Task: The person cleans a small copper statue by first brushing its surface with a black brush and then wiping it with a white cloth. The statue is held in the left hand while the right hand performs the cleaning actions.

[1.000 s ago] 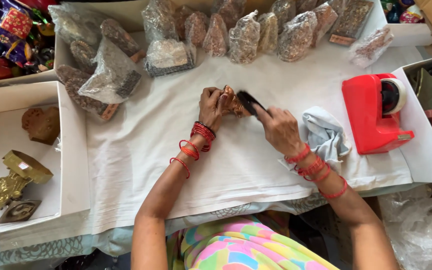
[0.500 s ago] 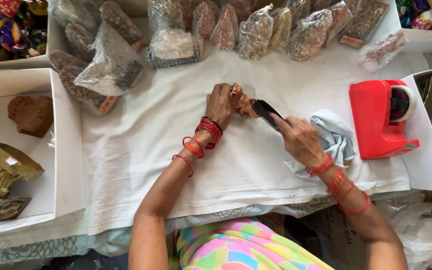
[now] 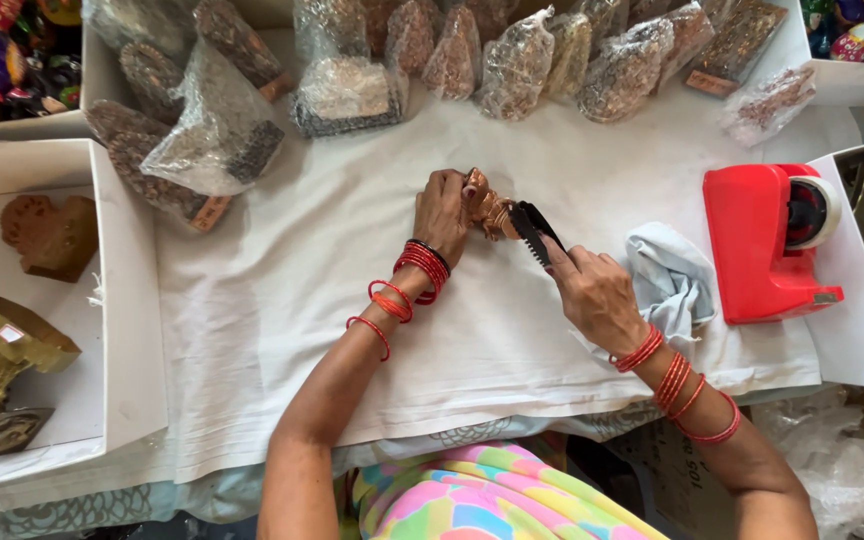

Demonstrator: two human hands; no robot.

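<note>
A small brown carved figure (image 3: 489,207) is held above the white cloth (image 3: 282,300) that covers the worktop, near its far middle. The left hand (image 3: 442,212) is closed around the figure's left side, with the fingers curled over it, so that most of the piece projects to the right of that grip. A black brush (image 3: 532,230) is gripped in the right hand (image 3: 597,295), the fingers being wrapped round its lower end; its upper end is laid against the right side of the figure, touching it. The figure thus lies between the two hands, just beyond the right hand's grip and partly inside the left's. Red bangles are worn on both wrists.

A crumpled pale blue rag (image 3: 667,275) is seen just beside the right hand, and a red tape dispenser (image 3: 767,240) stands further right. Along the far edge, a row of plastic-wrapped pieces (image 3: 512,60) is laid out. At the left, a white box (image 3: 102,290) holds a brown carved piece (image 3: 50,235) and a brass-coloured ornament (image 3: 2,350).
</note>
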